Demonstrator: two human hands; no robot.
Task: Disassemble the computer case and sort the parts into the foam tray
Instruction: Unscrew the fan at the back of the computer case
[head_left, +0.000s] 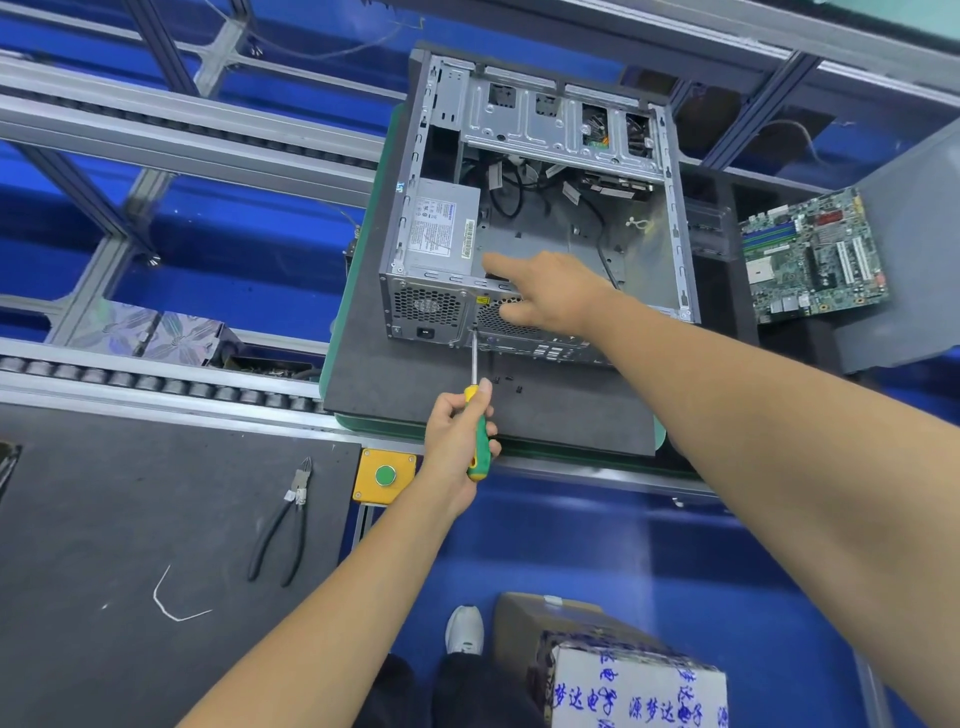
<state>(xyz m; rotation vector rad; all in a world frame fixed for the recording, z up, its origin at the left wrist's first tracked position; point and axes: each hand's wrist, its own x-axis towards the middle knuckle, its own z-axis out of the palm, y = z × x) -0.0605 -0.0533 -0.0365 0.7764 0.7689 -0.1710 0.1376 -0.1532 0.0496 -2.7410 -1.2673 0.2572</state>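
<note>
An open grey computer case (524, 130) lies on a dark foam mat (405, 384). Its power supply (439, 234) sits in the near left corner. My left hand (457, 431) grips a green and yellow screwdriver (475, 441), whose tip touches the case's rear panel just right of the power supply. My right hand (545, 291) rests on the rear top edge of the case, forefinger stretched over the rim, thumb against the vent grille. A removed motherboard (813, 257) lies in the foam tray (722, 291) to the right. A few small black screws (511, 384) lie on the mat.
Black-handled pliers (283, 525) and a white cable tie (174, 597) lie on the dark bench at left. A yellow box with a green button (385, 475) sits at the conveyor edge. Roller rails (156, 384) run at left. A taped cardboard box (623, 670) stands by my feet.
</note>
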